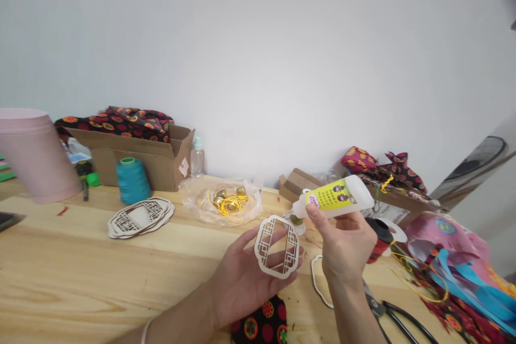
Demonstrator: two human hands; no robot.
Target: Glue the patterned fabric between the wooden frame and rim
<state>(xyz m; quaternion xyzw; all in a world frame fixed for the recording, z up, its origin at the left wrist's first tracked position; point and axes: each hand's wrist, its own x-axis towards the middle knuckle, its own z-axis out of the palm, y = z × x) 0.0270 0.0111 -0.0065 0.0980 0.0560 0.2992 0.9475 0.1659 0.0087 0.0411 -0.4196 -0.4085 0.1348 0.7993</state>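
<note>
My left hand (242, 285) is palm up and open, holding a laser-cut wooden lattice frame (278, 247) upright between fingers and thumb. Above and to its right, my right hand (346, 242) is shut on a white squeeze bottle with a yellow label (334, 199). The bottle tilts downward, its nozzle (297, 209) close above the frame's upper right edge. I cannot tell whether the nozzle touches the frame. Another wooden frame piece (320, 282) lies on the table, partly hidden under my right wrist.
On the wooden table (80, 279) are stacked wooden frames (141, 217), a plastic bag of gold cord and bells (221, 201), a teal thread spool (133, 180), black-handled scissors (397, 317), a dark spool (379, 239), and patterned fabric (260, 322). Cardboard boxes (133, 156) stand behind.
</note>
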